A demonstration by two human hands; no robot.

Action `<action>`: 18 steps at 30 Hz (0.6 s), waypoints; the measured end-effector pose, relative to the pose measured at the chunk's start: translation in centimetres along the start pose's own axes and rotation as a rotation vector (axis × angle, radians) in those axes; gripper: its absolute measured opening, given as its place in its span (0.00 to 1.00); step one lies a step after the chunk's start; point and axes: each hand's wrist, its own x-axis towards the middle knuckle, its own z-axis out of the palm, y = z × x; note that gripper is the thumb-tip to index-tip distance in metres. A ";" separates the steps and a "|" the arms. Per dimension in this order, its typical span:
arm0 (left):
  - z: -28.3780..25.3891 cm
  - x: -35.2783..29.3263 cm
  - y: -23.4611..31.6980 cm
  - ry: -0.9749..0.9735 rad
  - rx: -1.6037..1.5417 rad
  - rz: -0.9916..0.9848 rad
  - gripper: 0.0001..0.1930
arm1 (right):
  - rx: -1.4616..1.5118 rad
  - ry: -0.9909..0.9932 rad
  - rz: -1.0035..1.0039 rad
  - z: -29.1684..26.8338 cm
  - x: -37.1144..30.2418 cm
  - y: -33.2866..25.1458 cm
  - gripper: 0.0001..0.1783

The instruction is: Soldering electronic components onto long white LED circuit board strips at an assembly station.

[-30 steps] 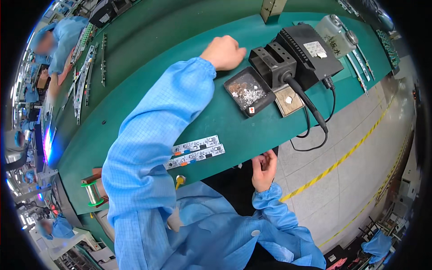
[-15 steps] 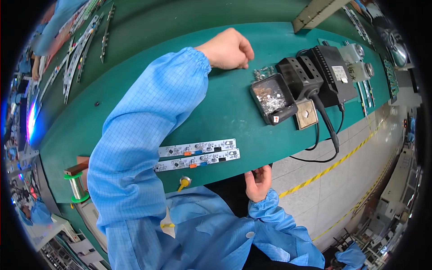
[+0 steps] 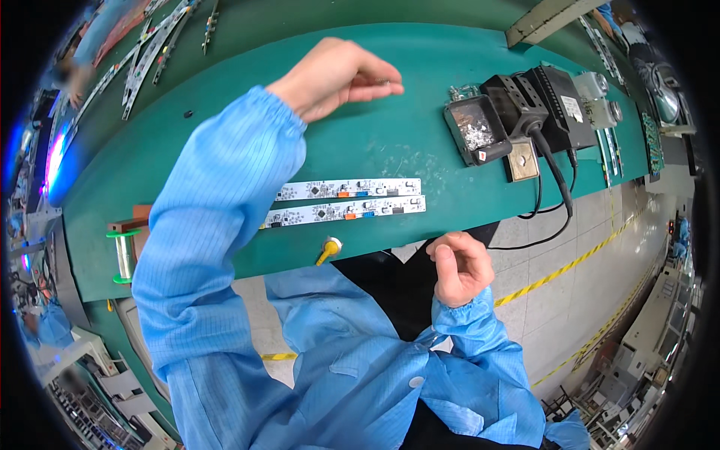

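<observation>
My left hand [image 3: 332,76] is raised over the far part of the green mat, its thumb and fingers pinched around something small and silvery, too small to name. Below that arm lie two long white circuit boards [image 3: 375,209], side by side, with orange and blue parts on them; the sleeve covers their left ends. My right hand [image 3: 463,268] is at the near table edge, palm up, with fingers loosely curled, thumb apart and nothing visible in it. Small loose metal parts [image 3: 463,93] sit behind a black tray [image 3: 477,132] of solder scraps.
A soldering iron stand [image 3: 514,105], with its cable hanging over the edge, and a black power unit [image 3: 559,105] stand at right. Beyond them are bottles [image 3: 600,112]. At left is a solder wire spool [image 3: 121,256]. A yellow-and-silver knob [image 3: 329,249] sits at the near edge.
My left hand has pulled back leftward from beside the loose metal parts. The right hand has come up a little with its palm turned up. The whole view has shifted.
</observation>
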 end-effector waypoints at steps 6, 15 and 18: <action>0.8 -3.9 -2.1 -0.199 0.043 -0.029 0.13 | -0.156 0.057 -0.092 1.5 4.6 -0.4 0.19; 3.1 -9.4 -4.6 -0.128 -0.032 -0.016 0.11 | -0.064 -0.206 -0.198 3.4 8.7 -0.8 0.18; 3.1 -10.2 -5.7 -0.088 -0.058 0.014 0.12 | -0.087 -0.204 -0.219 3.8 8.4 -0.3 0.18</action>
